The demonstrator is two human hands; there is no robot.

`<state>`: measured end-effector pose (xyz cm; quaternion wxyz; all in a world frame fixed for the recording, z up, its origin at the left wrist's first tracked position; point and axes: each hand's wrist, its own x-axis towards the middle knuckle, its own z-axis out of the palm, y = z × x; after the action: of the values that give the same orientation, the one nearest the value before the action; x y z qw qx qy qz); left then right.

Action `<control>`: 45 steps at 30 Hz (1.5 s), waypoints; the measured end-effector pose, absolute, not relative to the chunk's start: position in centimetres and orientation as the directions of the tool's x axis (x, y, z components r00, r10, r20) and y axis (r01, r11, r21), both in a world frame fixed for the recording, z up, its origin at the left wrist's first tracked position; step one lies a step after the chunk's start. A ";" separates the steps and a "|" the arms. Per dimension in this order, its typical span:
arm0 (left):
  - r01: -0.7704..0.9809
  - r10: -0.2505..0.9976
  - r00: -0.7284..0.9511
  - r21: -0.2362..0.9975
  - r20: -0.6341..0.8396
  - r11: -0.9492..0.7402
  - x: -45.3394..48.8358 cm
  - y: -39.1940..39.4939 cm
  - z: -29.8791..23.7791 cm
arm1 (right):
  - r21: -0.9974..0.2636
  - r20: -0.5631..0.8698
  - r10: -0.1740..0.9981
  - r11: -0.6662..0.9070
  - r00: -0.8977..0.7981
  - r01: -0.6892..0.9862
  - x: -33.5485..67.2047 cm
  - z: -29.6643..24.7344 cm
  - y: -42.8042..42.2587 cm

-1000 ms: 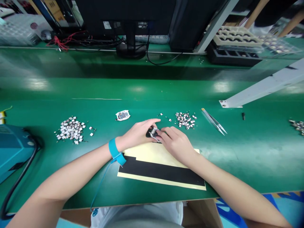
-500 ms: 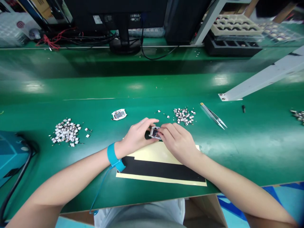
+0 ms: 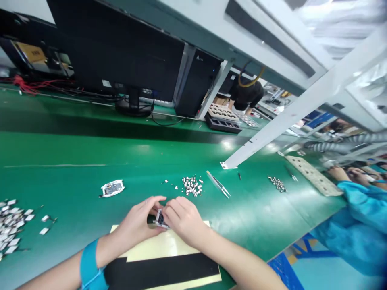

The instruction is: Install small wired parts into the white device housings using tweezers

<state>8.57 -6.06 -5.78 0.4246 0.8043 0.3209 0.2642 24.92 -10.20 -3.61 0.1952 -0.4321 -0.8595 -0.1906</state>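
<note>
My left hand (image 3: 136, 221), with a blue strap (image 3: 90, 262) round its wrist, grips a small white device housing (image 3: 160, 219) with a circuit board inside, between thumb and fingers. Over the housing's right side, my right hand (image 3: 185, 222) has its fingers pinched together at the board; whatever lies between the fingertips is hidden. Beneath both hands is a yellow sheet with a black band (image 3: 169, 269). A second white housing with a board (image 3: 112, 188) lies to the left. Beyond my right hand is a pile of small white parts with short leads (image 3: 192, 186).
Tweezers (image 3: 218, 184) lie right of that pile. A larger pile of small parts (image 3: 12, 225) sits at far left. A slanted white post (image 3: 272, 125) stands on the green bench. At right are another small pile (image 3: 277, 183), a beige tray (image 3: 314, 175) and a co-worker's blue sleeve (image 3: 359, 209).
The view has swung to the right and tilted up, bringing the co-worker and beige tray into sight. My hands stay together at the housing.
</note>
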 end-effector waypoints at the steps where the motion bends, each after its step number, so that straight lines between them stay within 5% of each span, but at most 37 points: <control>1: 0.285 0.739 0.657 0.858 0.150 -0.428 8.6 -6.1 -5.8 | 0.145 0.514 0.665 0.556 -0.542 0.819 24.9 -3.8 -10.2; 11: 0.279 0.739 0.645 0.840 0.195 -0.466 8.4 -6.7 -5.1 | -0.216 0.489 0.729 0.634 -0.479 0.743 24.8 -3.5 -10.9; 16: 0.305 0.743 0.653 0.846 0.150 -0.438 8.4 -6.6 -5.3 | 0.020 0.444 0.704 0.611 -0.555 0.792 24.9 -2.9 -10.9; 20: 0.285 0.738 0.650 0.841 0.183 -0.460 8.4 -6.6 -5.3 | 0.003 0.502 0.715 0.561 -0.486 0.828 24.7 -2.9 -10.8; 29: 0.183 0.778 0.590 0.903 0.216 -0.390 8.3 -6.8 -5.1 | -0.660 0.429 0.891 0.422 -0.149 0.622 24.3 -3.9 -10.4; 33: 0.151 0.784 0.566 0.904 0.253 -0.401 8.2 -6.8 -5.0 | -0.820 0.369 0.928 0.355 -0.059 0.449 24.1 -4.5 -10.3; 41: 0.189 0.806 0.540 0.899 0.242 -0.396 8.2 -6.8 -4.8 | -0.781 0.376 0.916 0.393 -0.137 0.485 24.5 -4.4 -9.6; 45: 0.211 0.809 0.544 0.896 0.226 -0.392 8.2 -6.8 -4.5 | -0.586 0.426 0.862 0.495 -0.276 0.642 25.2 -3.8 -9.4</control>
<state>8.15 -6.83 -4.52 0.4383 0.7614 0.3348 0.3408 25.20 -9.42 -3.75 0.3640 -0.4793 -0.7842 0.1511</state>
